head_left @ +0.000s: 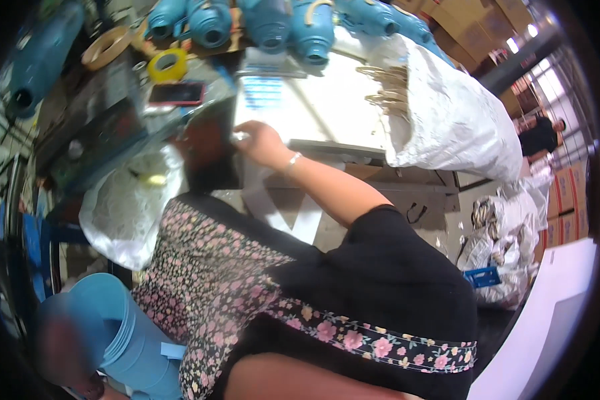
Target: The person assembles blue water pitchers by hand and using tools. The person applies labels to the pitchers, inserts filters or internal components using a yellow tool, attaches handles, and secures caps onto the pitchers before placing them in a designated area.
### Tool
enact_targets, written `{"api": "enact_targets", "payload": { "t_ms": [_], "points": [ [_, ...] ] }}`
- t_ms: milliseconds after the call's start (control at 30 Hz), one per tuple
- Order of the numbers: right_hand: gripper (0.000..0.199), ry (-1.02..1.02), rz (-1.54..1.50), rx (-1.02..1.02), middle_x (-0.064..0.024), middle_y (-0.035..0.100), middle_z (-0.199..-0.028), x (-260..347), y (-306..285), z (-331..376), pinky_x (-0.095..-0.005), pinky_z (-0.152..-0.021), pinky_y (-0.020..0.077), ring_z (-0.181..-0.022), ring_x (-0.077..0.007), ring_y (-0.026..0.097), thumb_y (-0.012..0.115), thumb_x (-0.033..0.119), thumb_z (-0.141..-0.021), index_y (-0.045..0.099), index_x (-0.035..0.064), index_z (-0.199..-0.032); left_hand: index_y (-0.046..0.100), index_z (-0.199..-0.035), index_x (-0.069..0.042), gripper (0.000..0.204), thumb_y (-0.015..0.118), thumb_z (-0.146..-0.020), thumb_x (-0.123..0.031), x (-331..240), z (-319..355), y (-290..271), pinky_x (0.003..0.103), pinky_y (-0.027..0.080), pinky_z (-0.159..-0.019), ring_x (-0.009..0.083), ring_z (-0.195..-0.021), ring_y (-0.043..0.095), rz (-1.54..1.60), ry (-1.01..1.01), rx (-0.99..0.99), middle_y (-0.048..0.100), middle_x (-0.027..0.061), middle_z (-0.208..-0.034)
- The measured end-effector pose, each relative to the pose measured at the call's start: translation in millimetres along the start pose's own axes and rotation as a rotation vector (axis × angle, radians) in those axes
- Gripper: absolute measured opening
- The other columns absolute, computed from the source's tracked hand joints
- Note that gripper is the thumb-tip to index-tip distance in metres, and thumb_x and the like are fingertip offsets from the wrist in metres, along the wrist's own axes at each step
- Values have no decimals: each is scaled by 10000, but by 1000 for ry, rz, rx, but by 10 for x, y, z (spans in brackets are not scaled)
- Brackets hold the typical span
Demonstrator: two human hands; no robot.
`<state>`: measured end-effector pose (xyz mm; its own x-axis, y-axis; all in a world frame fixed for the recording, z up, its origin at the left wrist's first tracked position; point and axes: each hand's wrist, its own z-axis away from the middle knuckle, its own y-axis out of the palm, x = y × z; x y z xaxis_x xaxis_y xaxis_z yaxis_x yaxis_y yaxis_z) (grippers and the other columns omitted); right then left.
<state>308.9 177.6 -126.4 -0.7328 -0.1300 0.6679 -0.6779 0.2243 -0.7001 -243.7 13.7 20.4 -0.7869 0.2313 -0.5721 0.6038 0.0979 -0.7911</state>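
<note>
One right hand [263,145] pinches one small white piece [241,136].

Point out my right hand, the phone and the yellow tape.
Right hand [264,144]: head view, on the back of the hand.
Phone [177,94]: head view, middle of its dark face.
Yellow tape [166,77]: head view, near side of the roll.
</note>
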Motion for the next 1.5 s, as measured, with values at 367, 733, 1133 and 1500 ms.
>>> {"api": "enact_targets", "payload": {
  "t_ms": [367, 733, 1133, 1500],
  "points": [
    [522, -273, 436, -46, -197, 543, -1299, -1022, -218, -155, -452, -1046, 355, -1238, -364, 475, 641, 384, -828, 583, 15, -1193, 404, -1397, -61, 798, 736, -736, -362, -1168, -190, 1086, 504, 254, -1106, 394, -1299, 384, -272, 143, 302, 397, 212, -1415],
    [348, -134, 267, 107, -129, 638, -1115, -770, -472, -127, -432, -963, 417, -1110, -338, 537, 674, 274, -783, 668, 56, -1054, 481, -1300, 16, 704, 773, -704, -219, -1306, 120, 1043, 461, 432, -941, 402, -1034, 563, -356, 95, 200, 562, 222, -1199],
    [186, -217, 233, -176, -78, 670, -983, -784, -211, -240, -372, -877, 481, -974, -274, 598, 718, 170, -750, 700, 99, -921, 508, -1281, 21, 470, 636, -848, -111, -1240, -158, 693, 303, 464, -856, 164, -962, 576, 22, -566, 29, 623, 95, -1093],
    [409, -43, -1173, 250, -51, 626, -883, 1344, -122, 289, -238, -734, 488, -792, -97, 583, 603, 57, -887, 479, 3, -1273, 525, -1092, 14, 329, 656, -794, -30, -1926, -412, 1240, 279, 492, -523, 136, -587, 575, 712, -789, 279, 582, 69, -735]
  ]
}}
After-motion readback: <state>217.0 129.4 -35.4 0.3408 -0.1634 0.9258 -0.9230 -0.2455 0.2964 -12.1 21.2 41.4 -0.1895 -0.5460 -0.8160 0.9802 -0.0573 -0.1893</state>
